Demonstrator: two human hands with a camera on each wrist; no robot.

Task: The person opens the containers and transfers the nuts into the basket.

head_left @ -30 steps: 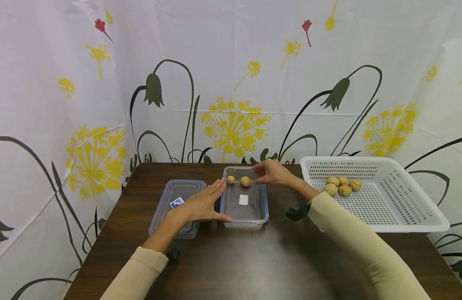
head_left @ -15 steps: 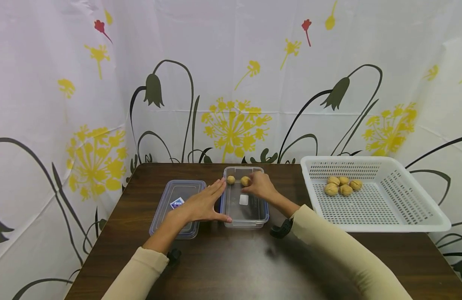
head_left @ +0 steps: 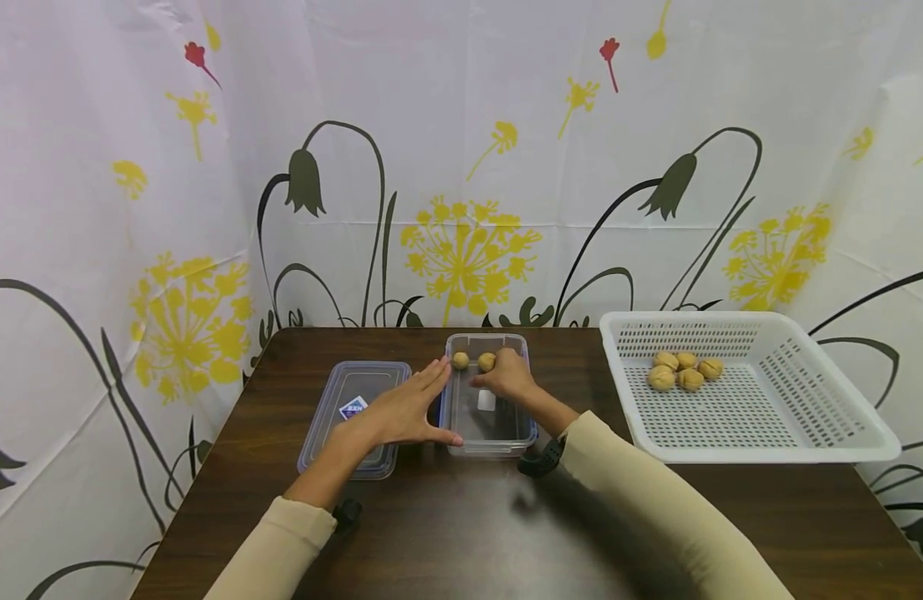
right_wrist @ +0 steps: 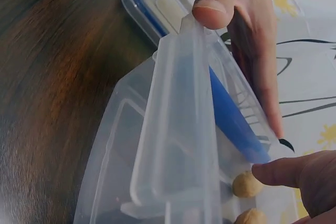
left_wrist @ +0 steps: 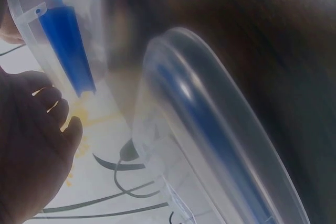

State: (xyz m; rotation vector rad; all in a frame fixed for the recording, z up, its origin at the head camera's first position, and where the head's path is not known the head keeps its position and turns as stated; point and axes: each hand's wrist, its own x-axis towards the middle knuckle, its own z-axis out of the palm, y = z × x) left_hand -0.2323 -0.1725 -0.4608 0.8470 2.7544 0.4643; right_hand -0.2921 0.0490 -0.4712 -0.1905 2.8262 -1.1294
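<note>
A clear plastic food container [head_left: 484,429] with blue side clips stands without its lid in the middle of the table. Two walnuts lie at its far end, a left walnut [head_left: 460,361] and a right walnut [head_left: 487,362]. My left hand [head_left: 401,408] lies along the container's left side, fingers straight, thumb spread toward the near end. My right hand [head_left: 509,377] reaches over the right rim, with fingers and thumb right at the right walnut. In the right wrist view its thumb [right_wrist: 281,172] overlaps a walnut [right_wrist: 247,184]. I cannot tell whether the fingers hold one.
A clear lid [head_left: 356,446] with a blue edge and a blue-and-white label lies left of the container, partly under my left forearm. At the right stands a white perforated basket [head_left: 769,454] with several walnuts [head_left: 686,375]. A flowered curtain [head_left: 461,167] hangs behind the table.
My right hand has moved left and down from the container's right rim to the right walnut, which has shifted slightly left. The left hand has stayed in place.
</note>
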